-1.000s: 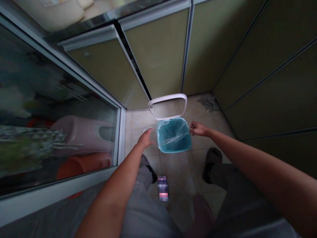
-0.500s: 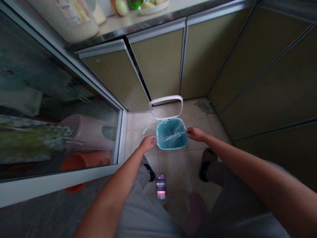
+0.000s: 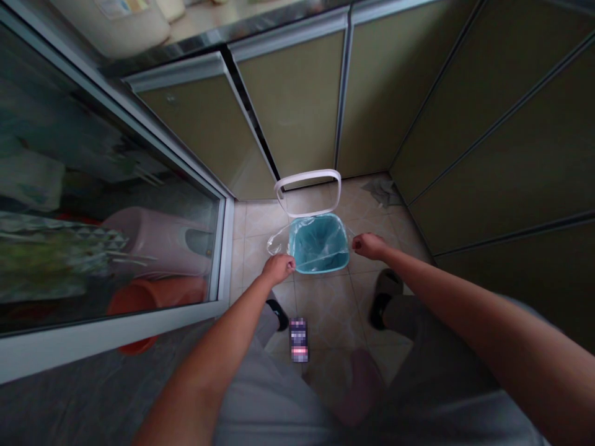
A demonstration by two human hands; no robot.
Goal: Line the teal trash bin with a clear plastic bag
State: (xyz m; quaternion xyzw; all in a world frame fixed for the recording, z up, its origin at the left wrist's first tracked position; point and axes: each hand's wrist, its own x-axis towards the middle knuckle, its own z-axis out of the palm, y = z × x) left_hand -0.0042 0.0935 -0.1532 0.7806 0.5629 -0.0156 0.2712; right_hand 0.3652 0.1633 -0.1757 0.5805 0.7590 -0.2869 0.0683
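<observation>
A blue trash can (image 3: 320,271) stands on the tiled floor between my feet and the cabinets. Inside it lies a clear plastic bag (image 3: 320,238), whose loose edge spreads past the rim on the left. My left hand (image 3: 279,267) is closed on the bag's edge at the can's near left corner. On the right side, my right hand (image 3: 369,246) pinches the bag's other edge, a little outside the rim. Just behind the can a white rim ring (image 3: 338,195) stands tilted up, apart from my hands.
Cabinet doors (image 3: 292,105) run along the back and right. A glass door frame (image 3: 226,248) borders the left, with an orange bucket (image 3: 132,300) beyond it. A blurred-out small object (image 3: 299,339) lies between my feet, and a grey cloth (image 3: 385,192) by the cabinet corner.
The bag's near edge has moved toward the can's front rim, opening more of the interior to view. My right hand has shifted slightly outward from the can. The whole view has tilted a little.
</observation>
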